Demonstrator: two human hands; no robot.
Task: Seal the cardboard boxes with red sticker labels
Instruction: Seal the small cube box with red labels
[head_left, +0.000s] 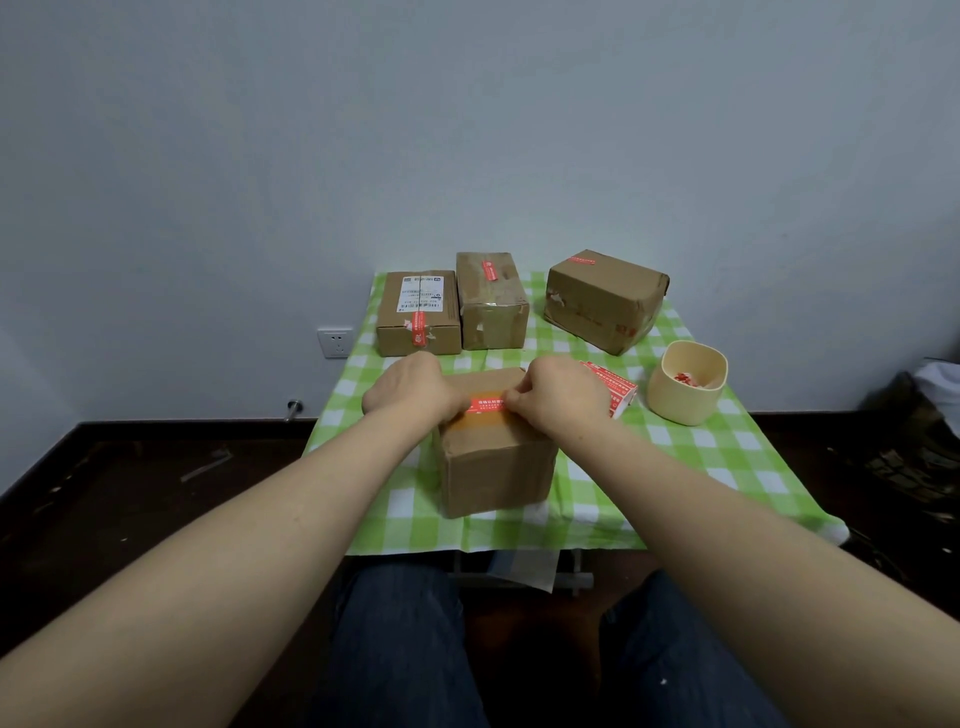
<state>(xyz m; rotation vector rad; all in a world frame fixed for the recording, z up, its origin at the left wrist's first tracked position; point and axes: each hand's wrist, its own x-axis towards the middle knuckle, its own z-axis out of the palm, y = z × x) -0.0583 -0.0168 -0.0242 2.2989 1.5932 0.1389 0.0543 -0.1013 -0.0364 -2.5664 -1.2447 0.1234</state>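
A cardboard box (498, 467) stands at the near middle of the table. A red sticker label (487, 404) lies across its top. My left hand (410, 392) rests on the label's left end, and my right hand (558, 397) pinches its right end with the fingertips. Three more cardboard boxes stand at the back, each with a red label: the left box (418, 322), the middle box (491, 306) and the right box (605, 301). A stack of red sticker labels (618, 392) lies just right of my right hand.
A cream cup (685, 402) with red and white scraps stands at the right of the table. The green checked tablecloth (675, 467) covers a small table against a pale wall. A wall socket (335, 343) is at the left. My knees are below the table's near edge.
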